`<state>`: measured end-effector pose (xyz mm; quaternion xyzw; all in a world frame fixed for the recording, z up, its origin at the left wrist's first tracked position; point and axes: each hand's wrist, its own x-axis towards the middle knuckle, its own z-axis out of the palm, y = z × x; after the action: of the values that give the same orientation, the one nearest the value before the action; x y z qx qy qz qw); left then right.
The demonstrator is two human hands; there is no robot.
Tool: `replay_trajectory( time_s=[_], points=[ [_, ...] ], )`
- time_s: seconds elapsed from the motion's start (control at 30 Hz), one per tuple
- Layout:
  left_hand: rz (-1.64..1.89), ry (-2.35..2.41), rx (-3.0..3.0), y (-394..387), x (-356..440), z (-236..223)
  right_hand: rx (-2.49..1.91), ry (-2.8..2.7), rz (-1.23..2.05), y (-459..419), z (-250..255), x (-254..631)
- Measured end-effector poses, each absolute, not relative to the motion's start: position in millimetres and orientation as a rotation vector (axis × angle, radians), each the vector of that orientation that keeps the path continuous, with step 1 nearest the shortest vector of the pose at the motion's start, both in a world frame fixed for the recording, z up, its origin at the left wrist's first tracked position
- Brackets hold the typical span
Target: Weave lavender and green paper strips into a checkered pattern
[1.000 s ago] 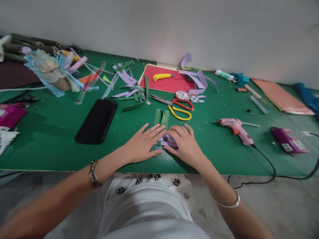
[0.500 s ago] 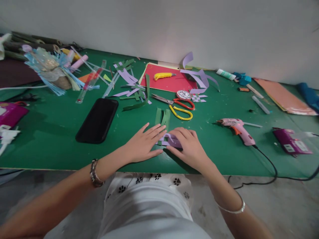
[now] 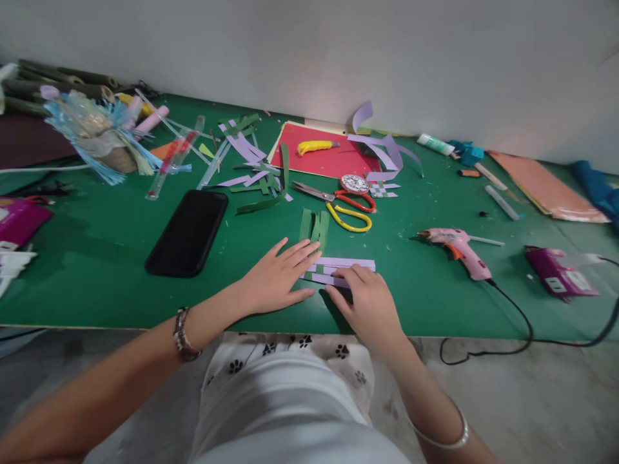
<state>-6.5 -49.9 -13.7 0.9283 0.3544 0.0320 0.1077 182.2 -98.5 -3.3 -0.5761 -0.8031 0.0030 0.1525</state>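
My left hand (image 3: 273, 280) lies flat with fingers spread over the left part of a small paper weave. Green paper strips (image 3: 319, 225) stick out from it toward the back, and purple paper strips (image 3: 355, 263) run out to the right. The middle of the weave is partly hidden under my left fingers. My right hand (image 3: 370, 296) is bent over the front purple strips, fingertips touching them, with its thumb apart on the table side. Behind the weave lie scissors (image 3: 349, 218) with red and yellow handles, their blades pointing left.
A black phone (image 3: 187, 233) lies left of my hands. To the right is a pink glue gun (image 3: 461, 248) with its cord over the table edge. At the back are a yellow cutter (image 3: 314, 147) on red paper (image 3: 294, 164), loose strips (image 3: 246, 149) and a glue stick (image 3: 435, 144).
My right hand has drawn back toward the front edge and slightly right, uncovering more of the purple strips. My left hand has stayed almost still.
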Motion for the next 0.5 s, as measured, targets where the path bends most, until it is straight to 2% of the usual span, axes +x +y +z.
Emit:
replay_trajectory(
  time_s=[0.27,0.5],
  points=[
    [0.063,1.038,2.722,-50,-5,-9,-1.876,-2.201,-0.209,-105,-2,158],
    [0.027,1.047,2.714,-50,-4,-8,-1.974,-2.297,-0.160,-101,1,160]
  ],
)
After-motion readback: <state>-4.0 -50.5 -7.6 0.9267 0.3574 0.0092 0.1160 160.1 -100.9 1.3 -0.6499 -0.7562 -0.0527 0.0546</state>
